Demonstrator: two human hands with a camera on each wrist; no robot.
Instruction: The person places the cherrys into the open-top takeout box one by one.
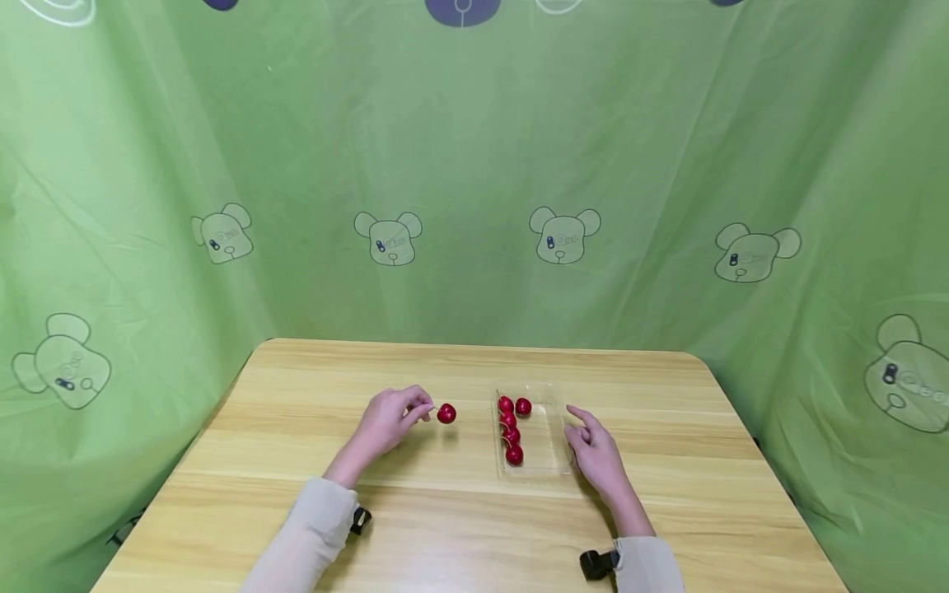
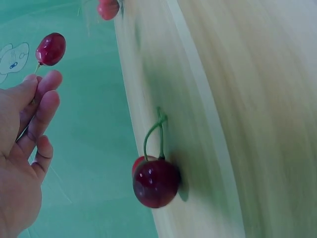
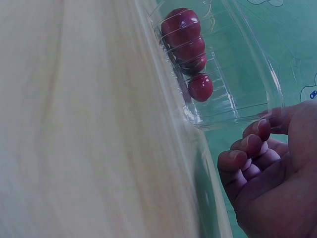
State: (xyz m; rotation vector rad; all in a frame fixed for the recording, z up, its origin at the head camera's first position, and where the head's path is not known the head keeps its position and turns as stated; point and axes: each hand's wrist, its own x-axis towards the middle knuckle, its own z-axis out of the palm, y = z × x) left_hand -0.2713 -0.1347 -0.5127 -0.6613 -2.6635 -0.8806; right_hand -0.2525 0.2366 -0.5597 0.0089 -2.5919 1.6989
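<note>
My left hand [image 1: 387, 422] pinches the stem of a red cherry [image 1: 446, 413] between thumb and fingertips, holding it above the table, left of a clear plastic container [image 1: 547, 471]. The left wrist view shows that held cherry [image 2: 51, 49] above the fingers. Several cherries [image 1: 511, 435] line the container's left side, and another cherry [image 1: 523, 407] sits beside the far end of that row. At the container's right edge is my right hand [image 1: 596, 451], fingers loosely bent and holding nothing. Its fingertips [image 3: 257, 130] are close to the container's wall; contact is unclear.
Two more cherries [image 2: 156, 183] with green stems lie on the wooden table [image 1: 445, 527] in the left wrist view; the left arm seems to hide them from the head view. A green curtain [image 1: 474, 148] with bear prints stands behind and at both sides.
</note>
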